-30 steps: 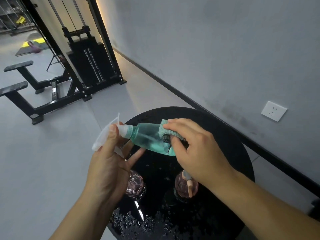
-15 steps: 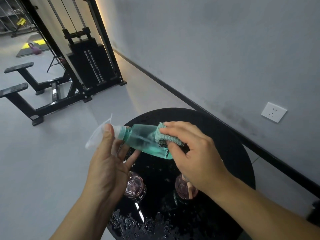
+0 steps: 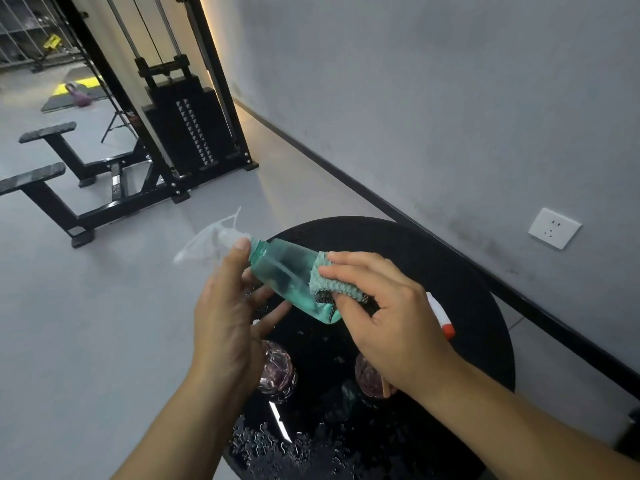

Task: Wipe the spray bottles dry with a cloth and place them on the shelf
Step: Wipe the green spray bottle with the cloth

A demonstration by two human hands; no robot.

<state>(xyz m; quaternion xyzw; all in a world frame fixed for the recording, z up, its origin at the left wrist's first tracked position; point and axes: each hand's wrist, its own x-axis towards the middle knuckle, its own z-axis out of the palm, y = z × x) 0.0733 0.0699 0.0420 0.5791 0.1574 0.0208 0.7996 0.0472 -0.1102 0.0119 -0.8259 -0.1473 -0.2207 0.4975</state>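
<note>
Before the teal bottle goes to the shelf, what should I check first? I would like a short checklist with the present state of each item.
1. Left hand holds the teal bottle at its neck: ok.
2. Right hand presses the cloth on the bottle: ok.
3. Bottle fully dry: cannot tell.
4. Shelf in view: not ok.
5. Black table dry: not ok, droplets at the near edge.
6. Pink bottles wiped: cannot tell.

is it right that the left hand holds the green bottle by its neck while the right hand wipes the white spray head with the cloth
Not quite. The head view shows the left hand holding the green bottle by its neck, but the right hand presses the cloth around the bottle's lower body near its base, not the white spray head.
</note>
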